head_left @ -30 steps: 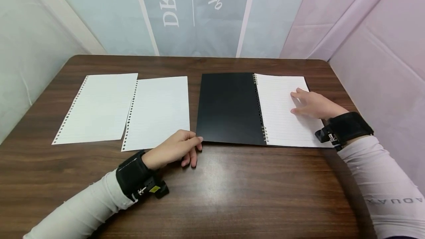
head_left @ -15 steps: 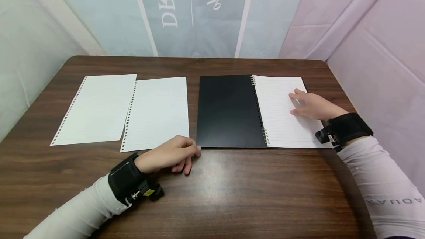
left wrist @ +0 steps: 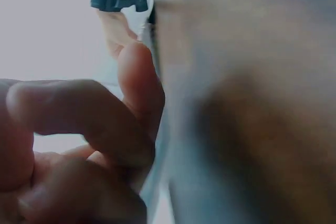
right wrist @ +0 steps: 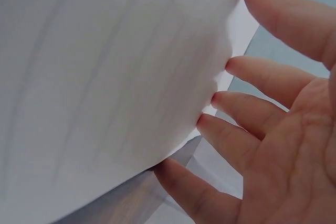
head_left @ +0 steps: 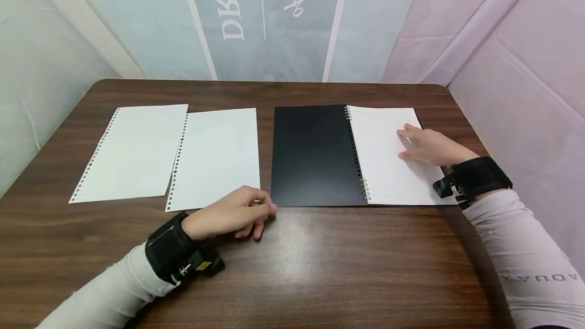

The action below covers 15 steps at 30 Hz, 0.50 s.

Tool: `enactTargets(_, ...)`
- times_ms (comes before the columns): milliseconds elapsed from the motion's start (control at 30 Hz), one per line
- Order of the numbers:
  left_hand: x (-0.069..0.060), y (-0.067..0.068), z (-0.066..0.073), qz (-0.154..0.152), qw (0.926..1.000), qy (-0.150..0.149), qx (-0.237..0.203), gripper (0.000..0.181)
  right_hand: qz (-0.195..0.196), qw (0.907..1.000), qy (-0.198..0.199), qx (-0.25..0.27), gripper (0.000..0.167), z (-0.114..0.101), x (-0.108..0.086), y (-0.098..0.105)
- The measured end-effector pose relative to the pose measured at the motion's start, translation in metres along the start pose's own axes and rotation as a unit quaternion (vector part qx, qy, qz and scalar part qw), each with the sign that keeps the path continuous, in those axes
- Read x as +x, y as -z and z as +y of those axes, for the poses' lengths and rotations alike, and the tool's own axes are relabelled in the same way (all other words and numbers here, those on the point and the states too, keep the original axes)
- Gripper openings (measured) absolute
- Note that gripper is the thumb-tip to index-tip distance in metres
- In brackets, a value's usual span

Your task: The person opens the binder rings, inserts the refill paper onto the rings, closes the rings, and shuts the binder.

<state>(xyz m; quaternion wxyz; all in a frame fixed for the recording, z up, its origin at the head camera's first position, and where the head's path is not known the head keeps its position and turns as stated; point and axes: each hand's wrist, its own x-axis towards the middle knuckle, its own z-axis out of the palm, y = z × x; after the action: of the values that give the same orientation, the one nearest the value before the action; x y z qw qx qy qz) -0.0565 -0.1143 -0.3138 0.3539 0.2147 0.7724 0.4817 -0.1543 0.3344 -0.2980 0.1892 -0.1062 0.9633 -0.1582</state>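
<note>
A spiral notebook lies spread on the table, its black cover [head_left: 315, 156] to the left and a white lined page [head_left: 381, 166] to the right of the metal rings [head_left: 364, 189]. My left hand [head_left: 235, 213] is at the cover's near left corner. Its fingers are loosely bent, and a fingertip appears to touch that corner; the left wrist view shows nothing held. On the right, my right hand [head_left: 429, 146] rests with spread fingertips on the lined page. In the right wrist view its fingertips [right wrist: 231, 64] press on the paper.
Two loose punched sheets lie to the left: one far-left sheet [head_left: 132, 151] and a nearer sheet [head_left: 219, 156] beside the notebook, partly behind my left hand. The brown wooden table [head_left: 311, 268] ends at a pale curtain [head_left: 283, 50] at the back.
The notebook's left side has shifted slightly toward me, and the cover's near edge now lies straighter. My left hand has moved a little left and nearer. My right hand stays on the page.
</note>
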Motion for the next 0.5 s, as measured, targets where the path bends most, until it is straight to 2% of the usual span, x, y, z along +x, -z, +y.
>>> enactTargets(133, 0.007, 0.002, 0.016, 0.03, 0.9979, -0.044, 0.037, 0.023, 0.018, 0.9997, 0.007, 0.016, 0.067, -0.001, -0.003, -0.001)
enactTargets(233, 0.018, 0.003, 0.03, 0.057, 0.9932, -0.078, 0.065, 0.02, 0.035, 0.9988, 0.012, 0.031, 0.063, -0.003, -0.006, 0.0)
enactTargets(400, 0.043, -0.004, 0.05, 0.078, 0.9787, -0.138, 0.131, 0.019, 0.057, 0.9976, 0.018, 0.036, 0.062, -0.013, -0.01, 0.004)
enactTargets(500, 0.056, -0.01, 0.059, 0.08, 0.9697, -0.159, 0.167, 0.019, 0.072, 0.9962, 0.033, 0.037, 0.062, -0.021, -0.013, 0.006)
